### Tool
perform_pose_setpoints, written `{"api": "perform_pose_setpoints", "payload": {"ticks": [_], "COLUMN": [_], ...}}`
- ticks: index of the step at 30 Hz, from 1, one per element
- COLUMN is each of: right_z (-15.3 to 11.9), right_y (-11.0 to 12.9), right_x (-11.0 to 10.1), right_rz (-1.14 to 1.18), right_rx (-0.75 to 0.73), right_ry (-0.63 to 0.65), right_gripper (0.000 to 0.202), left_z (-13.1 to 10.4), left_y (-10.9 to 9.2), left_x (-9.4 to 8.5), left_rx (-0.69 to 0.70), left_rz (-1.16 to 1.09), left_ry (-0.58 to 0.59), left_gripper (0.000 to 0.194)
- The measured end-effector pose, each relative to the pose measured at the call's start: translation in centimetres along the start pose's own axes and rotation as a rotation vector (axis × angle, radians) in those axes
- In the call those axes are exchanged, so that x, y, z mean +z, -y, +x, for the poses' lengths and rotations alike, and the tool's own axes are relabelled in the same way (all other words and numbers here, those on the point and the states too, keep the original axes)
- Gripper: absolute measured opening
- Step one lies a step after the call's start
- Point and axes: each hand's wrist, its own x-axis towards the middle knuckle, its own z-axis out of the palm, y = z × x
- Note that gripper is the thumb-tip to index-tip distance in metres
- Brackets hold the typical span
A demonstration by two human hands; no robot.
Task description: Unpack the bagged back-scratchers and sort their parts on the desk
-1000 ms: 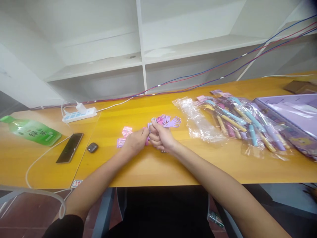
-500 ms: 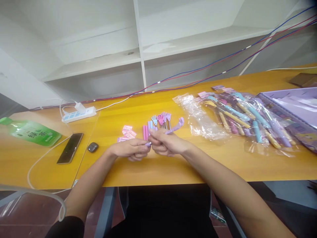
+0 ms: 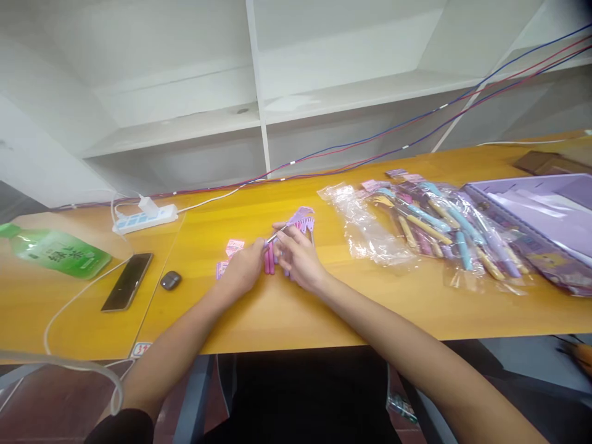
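A purple back scratcher (image 3: 300,216) with a hand-shaped head and thin metal rod points away from me, its head over the other scratchers. Its lower end is inside my closed left hand (image 3: 246,266). My right hand (image 3: 301,258) is curled loosely about the rod, thumb and fingers on either side; the exact contact is partly hidden. Below my fingers lie pink handles (image 3: 269,262). More scratcher heads (image 3: 306,226) stick out beyond my right hand, largely covered. Small pink printed cards (image 3: 234,247) lie left of the handles.
Bagged scratchers (image 3: 444,222) are piled on the right beside a clear plastic wrapper (image 3: 370,228) and a purple tray (image 3: 481,185). At left are a green bottle (image 3: 60,250), a phone (image 3: 127,282), a black earbud case (image 3: 171,280) and a power strip (image 3: 148,219).
The scratcher has swung from pointing right to pointing away, and its metal rod now shows. My left hand has turned over its lower end; my right hand's grip has loosened. The view shifted slightly.
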Motion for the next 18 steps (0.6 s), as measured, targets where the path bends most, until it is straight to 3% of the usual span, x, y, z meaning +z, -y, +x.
{"api": "perform_pose_setpoints", "payload": {"ticks": [4,9,14,16,18], "right_z": [-0.6,-0.5,-1.3,-1.9,-2.5], "right_y": [-0.1,1.5,4.0,5.2,6.4], "right_x": [1.3,1.3,1.1,1.2,1.3], "right_rz": [0.190,0.111,0.013,-0.031,-0.077], "right_rx": [0.026,0.102,0.178,0.230,0.277], "right_ry": [-0.022,-0.069,-0.001,0.066,0.147], "right_gripper": [0.057,0.071,0.074,0.073,0.072], "left_z": [-0.5,-0.9,-1.1,-1.3,-1.5], "left_y": [-1.7,-3.0,-2.7,-2.7,-2.8], "left_x": [-0.3,-0.3,-1.4,-2.2,-3.0], "left_rx": [-0.026,0.060,0.158,0.183,0.136], "left_rz": [0.316,0.262,-0.166,-0.417,-0.747], "left_ry": [0.072,0.157,0.226,0.329,0.521], "left_gripper": [0.015,0.020,0.026,0.035,0.040]}}
